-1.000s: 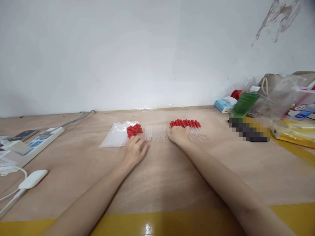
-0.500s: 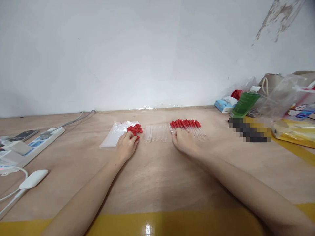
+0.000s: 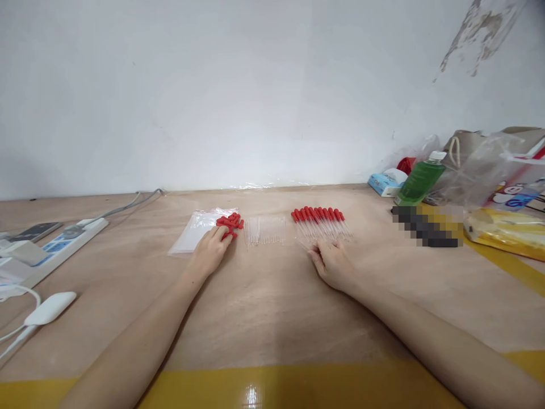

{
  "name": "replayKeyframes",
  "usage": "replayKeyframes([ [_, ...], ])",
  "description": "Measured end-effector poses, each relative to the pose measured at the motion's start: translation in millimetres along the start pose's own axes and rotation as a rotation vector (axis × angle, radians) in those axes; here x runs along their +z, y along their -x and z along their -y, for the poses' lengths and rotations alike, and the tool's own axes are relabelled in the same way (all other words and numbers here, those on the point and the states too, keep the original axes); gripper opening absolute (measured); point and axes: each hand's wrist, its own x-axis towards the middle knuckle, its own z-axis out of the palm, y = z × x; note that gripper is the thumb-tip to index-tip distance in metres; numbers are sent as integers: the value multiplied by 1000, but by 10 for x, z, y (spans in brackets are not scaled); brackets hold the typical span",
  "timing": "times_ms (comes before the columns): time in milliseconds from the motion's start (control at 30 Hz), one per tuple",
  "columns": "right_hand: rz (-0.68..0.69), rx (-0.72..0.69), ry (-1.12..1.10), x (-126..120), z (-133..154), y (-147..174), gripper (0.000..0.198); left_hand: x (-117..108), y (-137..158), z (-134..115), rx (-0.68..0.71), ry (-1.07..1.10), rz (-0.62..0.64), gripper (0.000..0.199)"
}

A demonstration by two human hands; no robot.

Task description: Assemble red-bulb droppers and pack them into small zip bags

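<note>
My left hand (image 3: 213,248) rests at the near edge of a pile of red rubber dropper bulbs (image 3: 232,219), its fingers curled and closed on one of them. A clear plastic bag (image 3: 187,236) lies partly under the pile. Right of it is a row of clear glass dropper tubes (image 3: 266,230) without bulbs. My right hand (image 3: 334,262) is closed just below a row of droppers with red bulbs (image 3: 319,214). From its thumb and fingers a faint clear glass tube (image 3: 302,244) points up to the left. The right fingertips are partly hidden.
A white power strip (image 3: 80,236) with plugs and cables lies on the left, near a white adapter (image 3: 55,308). To the right stand a tissue pack (image 3: 385,183), a green bottle (image 3: 421,180), a blurred dark object (image 3: 430,227) and plastic bags (image 3: 481,176). A wall rises behind.
My right hand has moved back toward me and slightly right, away from the left end of the dropper row, with a clear tube at its fingers. My left hand stays at the bulbs.
</note>
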Motion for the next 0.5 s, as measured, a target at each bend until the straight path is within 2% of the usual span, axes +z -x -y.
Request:
replayKeyframes([
  [267,-31,4,-6,23,-16,19,14,87,40,-2,-80,162,-89,22],
  [400,-28,-6,-3,43,-27,16,13,48,40,45,22,164,-54,21],
  [500,-29,-15,-7,50,-24,16,12,9,23,61,33,126,-9,27],
])
